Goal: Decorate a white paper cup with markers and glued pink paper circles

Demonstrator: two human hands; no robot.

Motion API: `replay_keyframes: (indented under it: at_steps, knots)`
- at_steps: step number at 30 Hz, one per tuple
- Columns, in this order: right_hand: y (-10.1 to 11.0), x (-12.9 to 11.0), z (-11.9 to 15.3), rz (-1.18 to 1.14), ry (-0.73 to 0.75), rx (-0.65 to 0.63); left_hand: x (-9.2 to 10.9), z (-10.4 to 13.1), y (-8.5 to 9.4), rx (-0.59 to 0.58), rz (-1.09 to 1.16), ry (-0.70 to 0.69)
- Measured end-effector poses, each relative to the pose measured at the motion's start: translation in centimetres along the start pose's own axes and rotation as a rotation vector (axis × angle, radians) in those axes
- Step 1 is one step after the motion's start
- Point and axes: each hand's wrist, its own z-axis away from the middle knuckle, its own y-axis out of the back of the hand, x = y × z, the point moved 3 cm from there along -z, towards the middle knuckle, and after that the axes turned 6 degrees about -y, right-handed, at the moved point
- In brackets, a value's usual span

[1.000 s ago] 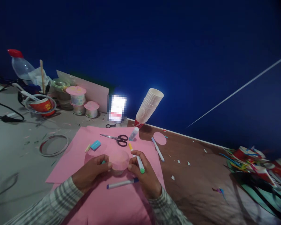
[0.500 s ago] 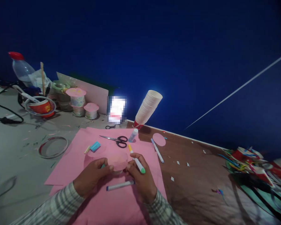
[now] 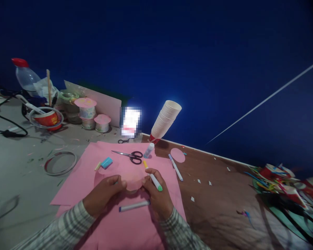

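Nearest, a blue-ended marker (image 3: 134,206) is lying across the pink sheet (image 3: 125,229). Beyond it, the left hand (image 3: 104,192) is pinching the left edge of a pink paper disc (image 3: 133,180), its thumb and forefinger almost meeting. The right hand (image 3: 159,198) is gripping the opposite edge, thumb and fingertips leaving little gap, while a green-ended marker (image 3: 155,182) is lying along its forefinger. The disc is sitting between both hands, a pale rim showing beneath. Farther on, a blue block (image 3: 106,163), black-handled scissors (image 3: 131,156) and a glue stick (image 3: 149,150) are resting on the sheet. Behind them, a stack of paper cups (image 3: 166,119) is standing near the blue wall (image 3: 211,69).
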Motion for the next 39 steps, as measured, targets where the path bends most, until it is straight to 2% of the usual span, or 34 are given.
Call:
replay_keyframes:
  at_steps: [8, 22, 39]
  knots:
    - [0.0, 0.1, -0.2, -0.010, 0.001, -0.020, 0.1, -1.0, 0.4, 0.021, 0.056, -0.044]
    - [-0.1, 0.7, -0.7, -0.020, -0.003, -0.097, 0.3, -1.1, 0.5, 0.011, 0.063, -0.057]
    - [0.1, 1.1, -1.1, -0.085, -0.019, -0.124, 0.2, -1.2, 0.5, -0.008, 0.050, -0.053]
